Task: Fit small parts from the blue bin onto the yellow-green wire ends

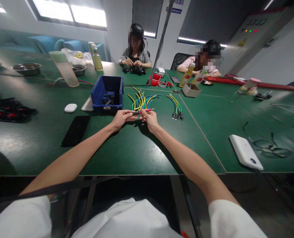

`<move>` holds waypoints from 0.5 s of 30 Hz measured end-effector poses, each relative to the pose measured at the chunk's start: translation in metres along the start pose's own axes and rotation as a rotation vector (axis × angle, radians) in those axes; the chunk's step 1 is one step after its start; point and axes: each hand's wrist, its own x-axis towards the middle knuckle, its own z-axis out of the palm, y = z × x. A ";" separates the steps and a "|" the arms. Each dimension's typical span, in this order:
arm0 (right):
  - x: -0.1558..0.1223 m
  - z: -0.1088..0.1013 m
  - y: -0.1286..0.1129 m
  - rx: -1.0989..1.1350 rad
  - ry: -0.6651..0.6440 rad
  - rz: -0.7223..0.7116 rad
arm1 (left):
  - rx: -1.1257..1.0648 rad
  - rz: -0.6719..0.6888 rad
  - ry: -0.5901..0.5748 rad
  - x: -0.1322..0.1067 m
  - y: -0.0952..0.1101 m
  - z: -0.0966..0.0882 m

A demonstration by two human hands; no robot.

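Observation:
In the middle of the head view, my two hands meet just above the green table. My left hand (pixel 123 119) is closed, its fingers pinching a slim black piece (pixel 136 113). Beside it, my right hand (pixel 150 119) is closed around a thin red pen-like tool (pixel 149 109) whose tip points to the right. Whether the black and red parts are one thing is hidden by my fingers. Directly behind my hands lies a bunch of yellow, green and blue wires (pixel 142 99). To its right is a smaller bunch of wires (pixel 177 107) with black ends.
A blue bin (pixel 107 94) with dark parts stands left of the wires. A black phone (pixel 75 131) and white case (pixel 70 108) lie nearer left. At right are a white power bank (pixel 246 151) and glasses (pixel 272 147). Two people sit across the table (pixel 127 152).

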 end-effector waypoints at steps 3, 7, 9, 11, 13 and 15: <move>-0.001 0.002 0.002 -0.048 0.026 -0.021 | 0.125 0.051 0.042 0.000 -0.002 0.001; -0.003 0.005 0.002 -0.100 0.082 -0.060 | 0.347 0.180 0.101 -0.002 -0.005 0.001; -0.003 0.005 0.002 -0.114 0.117 -0.076 | 0.463 0.252 0.098 -0.005 -0.006 0.001; -0.002 0.005 0.001 -0.124 0.152 -0.089 | 0.558 0.307 0.072 -0.008 -0.006 0.002; -0.002 0.005 0.001 -0.131 0.176 -0.101 | 0.609 0.327 0.035 -0.010 -0.005 0.004; -0.002 0.005 0.000 -0.139 0.193 -0.111 | 0.616 0.320 0.004 -0.013 -0.003 0.007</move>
